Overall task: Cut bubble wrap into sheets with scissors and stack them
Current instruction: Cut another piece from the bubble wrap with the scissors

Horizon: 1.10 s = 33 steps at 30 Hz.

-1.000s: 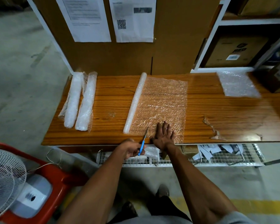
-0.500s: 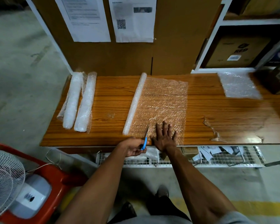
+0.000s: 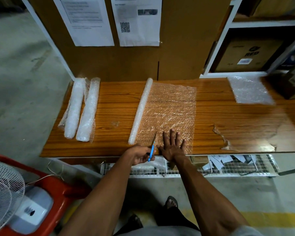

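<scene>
Bubble wrap [image 3: 170, 109] lies unrolled flat across the middle of my wooden worktop [image 3: 116, 106], its still-rolled part [image 3: 140, 110] running along its left edge from the back wall toward me. From my head camera I see my left hand [image 3: 140, 155] at the near edge of the worktop, its fingers curled round the blue handles of the scissors [image 3: 152, 147], whose blades point away from me into the near edge of the sheet. My right hand [image 3: 173, 147] lies just right of the blades, fingers straight and spread, pressing the sheet down on the wood. Two more rolls [image 3: 81, 109] of wrap lie side by side at the left end of the worktop, well apart from the sheet I am on. A stack of cut sheets [image 3: 249, 90] sits at the far right corner, and a torn clear scrap [image 3: 226, 142] lies near the front edge to my right. Printed papers [image 3: 138, 21] hang on the brown board behind, a white fan [image 3: 3, 191] stands on the floor to my left
</scene>
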Each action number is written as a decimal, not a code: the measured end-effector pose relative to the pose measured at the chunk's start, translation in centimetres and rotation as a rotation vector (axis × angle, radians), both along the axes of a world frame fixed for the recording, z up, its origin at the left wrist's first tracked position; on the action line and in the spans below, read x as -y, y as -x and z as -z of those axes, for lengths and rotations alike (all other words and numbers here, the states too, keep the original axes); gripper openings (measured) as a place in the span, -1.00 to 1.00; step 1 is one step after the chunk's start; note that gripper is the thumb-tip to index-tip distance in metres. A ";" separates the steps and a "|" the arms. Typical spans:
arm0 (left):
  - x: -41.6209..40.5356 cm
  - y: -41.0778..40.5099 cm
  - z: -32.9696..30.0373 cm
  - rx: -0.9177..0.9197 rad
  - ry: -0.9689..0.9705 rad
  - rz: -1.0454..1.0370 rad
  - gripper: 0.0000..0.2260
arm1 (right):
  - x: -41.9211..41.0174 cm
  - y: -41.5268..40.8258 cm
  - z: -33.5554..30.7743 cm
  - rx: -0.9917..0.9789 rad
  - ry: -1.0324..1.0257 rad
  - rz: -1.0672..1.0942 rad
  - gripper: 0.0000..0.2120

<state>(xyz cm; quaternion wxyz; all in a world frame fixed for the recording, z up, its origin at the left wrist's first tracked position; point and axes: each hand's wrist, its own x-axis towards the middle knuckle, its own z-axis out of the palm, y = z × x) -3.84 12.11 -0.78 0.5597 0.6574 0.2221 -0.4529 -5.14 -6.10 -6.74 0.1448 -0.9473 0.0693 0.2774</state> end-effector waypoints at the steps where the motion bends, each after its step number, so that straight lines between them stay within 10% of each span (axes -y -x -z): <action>1: 0.1 -0.1 -0.3 -0.011 0.004 0.008 -0.92 | 0.0 0.0 0.0 0.000 0.001 0.001 -0.24; 33: 1.5 -2.6 0.0 -0.055 -0.027 0.013 -0.82 | 3.2 -0.8 0.8 0.255 0.074 -0.159 -0.32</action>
